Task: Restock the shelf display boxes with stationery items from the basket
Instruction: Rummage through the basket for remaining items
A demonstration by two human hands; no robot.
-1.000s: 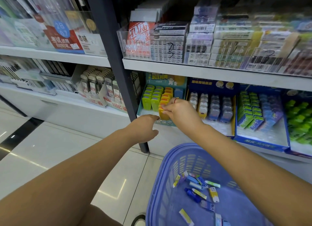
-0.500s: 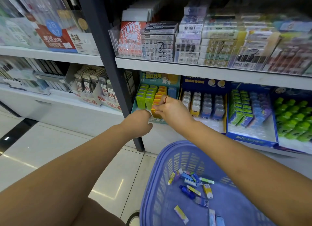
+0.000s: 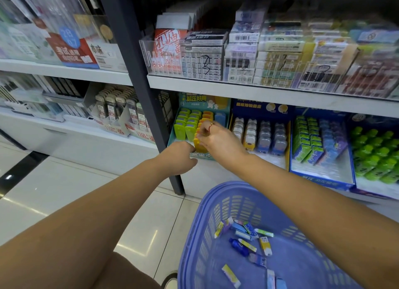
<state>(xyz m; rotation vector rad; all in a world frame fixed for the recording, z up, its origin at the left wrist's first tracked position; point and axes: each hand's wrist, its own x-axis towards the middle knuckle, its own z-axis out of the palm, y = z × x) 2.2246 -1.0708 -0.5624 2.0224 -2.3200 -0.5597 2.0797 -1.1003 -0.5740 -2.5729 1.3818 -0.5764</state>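
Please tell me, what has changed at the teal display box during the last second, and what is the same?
Very little. The right hand stays pinched on the front yellow item in the teal display box, with no clear shift. The left hand stays curled at the box's front edge. Nothing was let go. The basket items lie as before.

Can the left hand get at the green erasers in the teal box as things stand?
Probably yes: the left hand sits at the teal box front, and the green erasers stand uncovered just behind; the right hand works the orange row beside them.
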